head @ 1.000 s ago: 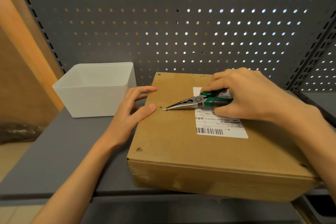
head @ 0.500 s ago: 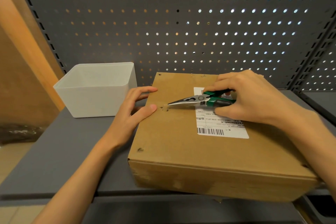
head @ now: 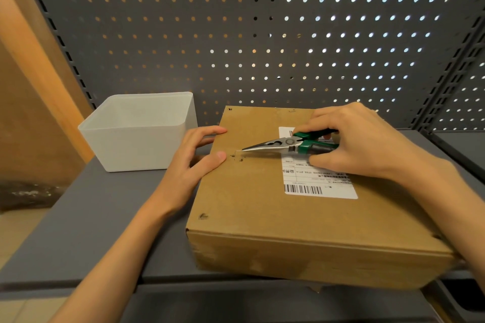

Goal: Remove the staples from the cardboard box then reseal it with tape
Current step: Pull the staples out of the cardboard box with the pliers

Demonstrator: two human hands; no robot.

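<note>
Pliers (head: 278, 145) withdrawn — one staple (head: 238, 151) out

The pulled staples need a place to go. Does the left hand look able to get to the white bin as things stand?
Probably yes. The left hand rests on the cardboard box's left edge, right beside the white bin, holding nothing, and nothing stands between them.

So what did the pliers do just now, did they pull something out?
The right hand drew the green-handled pliers back to the right, away from the left edge of the cardboard box. A thin staple now sticks out at their tip, and small holes show where it sat. The left hand kept pressing the box's left edge; the white bin stayed put.
</note>
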